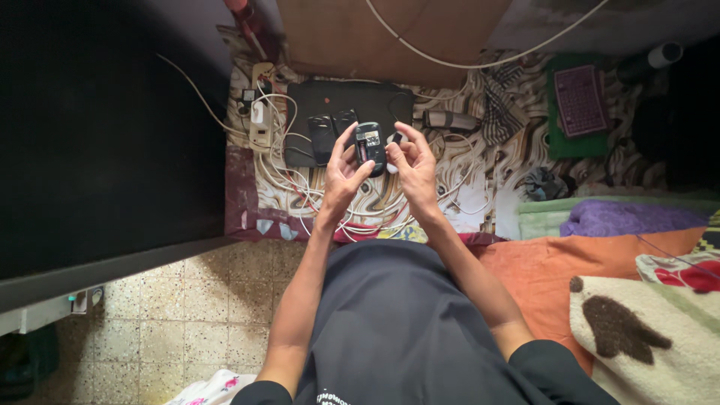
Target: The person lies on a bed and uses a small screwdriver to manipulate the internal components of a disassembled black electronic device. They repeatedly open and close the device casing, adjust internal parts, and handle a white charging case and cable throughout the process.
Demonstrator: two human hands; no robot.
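A black wall or cabinet side (105,127) fills the left of my view and hides whatever lies behind it; I cannot make out any detail on it. The bed (480,187), under a swirl-patterned cover, is cut off at the right edge, where blankets pile up — one purple (622,217), one orange (570,266). One dark flat pad (352,101) lies on the bed, partly covered by the hands. White cables (292,176) tangle beside it, too many and too knotted for me to count. Two dark small devices (330,127) rest on the pad. Both hands are raised over it: the left hand (341,176) grasps one dark computer mouse (369,146), its underside up — the right hand (412,165) has its fingers curled at the mouse's edge, touching it.
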